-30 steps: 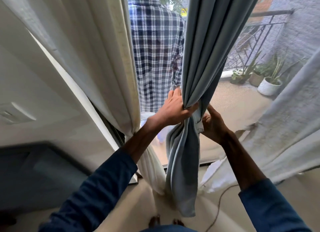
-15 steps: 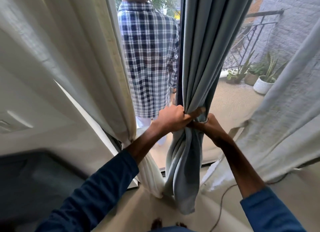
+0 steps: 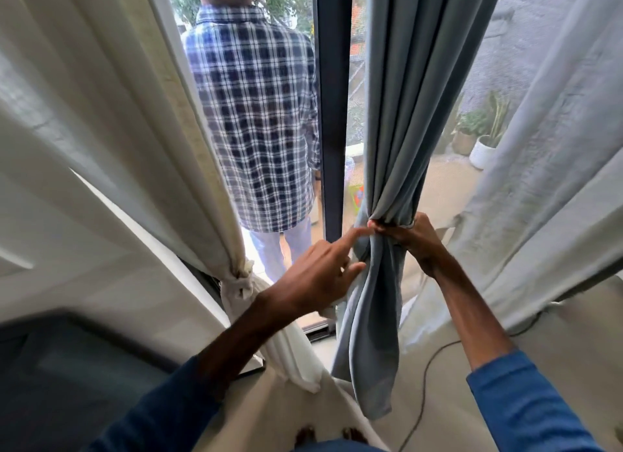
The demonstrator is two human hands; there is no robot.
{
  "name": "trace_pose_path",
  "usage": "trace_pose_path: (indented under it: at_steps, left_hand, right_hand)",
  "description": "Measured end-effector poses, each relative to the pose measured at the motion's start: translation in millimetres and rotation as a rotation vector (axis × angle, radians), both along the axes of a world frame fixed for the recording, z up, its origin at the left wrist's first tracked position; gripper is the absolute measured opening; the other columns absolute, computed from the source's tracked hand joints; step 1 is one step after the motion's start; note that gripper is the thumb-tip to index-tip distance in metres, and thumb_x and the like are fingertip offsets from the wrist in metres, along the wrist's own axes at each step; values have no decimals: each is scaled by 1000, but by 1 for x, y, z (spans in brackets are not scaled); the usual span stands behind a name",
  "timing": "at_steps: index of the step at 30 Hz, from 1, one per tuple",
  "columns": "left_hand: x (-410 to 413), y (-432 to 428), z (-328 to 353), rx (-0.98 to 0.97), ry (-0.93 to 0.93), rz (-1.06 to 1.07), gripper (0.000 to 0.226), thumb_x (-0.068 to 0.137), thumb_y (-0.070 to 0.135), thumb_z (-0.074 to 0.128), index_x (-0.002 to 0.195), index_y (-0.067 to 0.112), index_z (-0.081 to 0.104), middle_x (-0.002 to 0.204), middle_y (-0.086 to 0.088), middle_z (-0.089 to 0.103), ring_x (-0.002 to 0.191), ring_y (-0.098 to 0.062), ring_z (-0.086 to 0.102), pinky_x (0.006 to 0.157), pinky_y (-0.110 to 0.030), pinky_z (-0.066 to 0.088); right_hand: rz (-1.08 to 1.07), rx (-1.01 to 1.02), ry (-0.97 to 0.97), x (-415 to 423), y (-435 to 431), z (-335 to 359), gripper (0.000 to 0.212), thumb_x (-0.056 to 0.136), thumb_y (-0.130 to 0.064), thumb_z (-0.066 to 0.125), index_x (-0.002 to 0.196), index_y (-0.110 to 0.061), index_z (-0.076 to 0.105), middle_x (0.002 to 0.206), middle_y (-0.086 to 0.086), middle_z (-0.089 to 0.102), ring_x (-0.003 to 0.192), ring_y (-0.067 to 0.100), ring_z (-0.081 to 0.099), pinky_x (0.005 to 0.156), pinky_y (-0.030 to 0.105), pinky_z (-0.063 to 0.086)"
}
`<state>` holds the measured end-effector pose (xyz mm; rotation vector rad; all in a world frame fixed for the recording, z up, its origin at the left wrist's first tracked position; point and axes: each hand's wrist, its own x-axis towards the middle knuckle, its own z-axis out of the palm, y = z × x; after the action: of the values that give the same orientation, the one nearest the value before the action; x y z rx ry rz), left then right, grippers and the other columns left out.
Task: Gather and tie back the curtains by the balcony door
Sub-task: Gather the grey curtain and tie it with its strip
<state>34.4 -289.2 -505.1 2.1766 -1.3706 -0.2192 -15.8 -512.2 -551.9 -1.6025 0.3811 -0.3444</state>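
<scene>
**Grey curtain pinched, not yet tied**

Head view: just right of the door frame (image 3: 332, 114), the right hand (image 3: 418, 239) clenched the bunched grey-blue curtain (image 3: 394, 114). The left hand (image 3: 313, 273) lay loose, forefinger touching the gather. If that grip slackened, the folds would likely spill.

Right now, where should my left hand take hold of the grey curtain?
At the gathered waist of the grey curtain, beside the right hand pinching it, coming from the left. The folds bunch narrowest there; below, the fabric hangs loose and wide.
</scene>
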Motion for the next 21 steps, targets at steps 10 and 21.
trace_pose_path:
  at_steps: [10, 21]
  left_hand:
    - [-1, -4, 6, -63, -146, -190, 43, 83, 11, 69, 124, 19, 61, 110, -2, 53, 88, -12, 50, 73, -27, 49]
    - [-10, -14, 10, -200, -21, -211, 38, 97, 29, 65, 133, 20, 57, 98, 0, 72, 89, -16, 68, 80, -38, 54]
  right_hand:
    - [33, -17, 9, -7, 0, 3, 32, 77, -21, 87, 106, -13, 76, 95, 1, 79, 92, 17, 75, 79, 28, 60]
    - [44, -13, -29, -12, 3, 3, 25, 80, -12, 84, 104, -8, 77, 90, 8, 79, 87, 20, 76, 74, 27, 59]
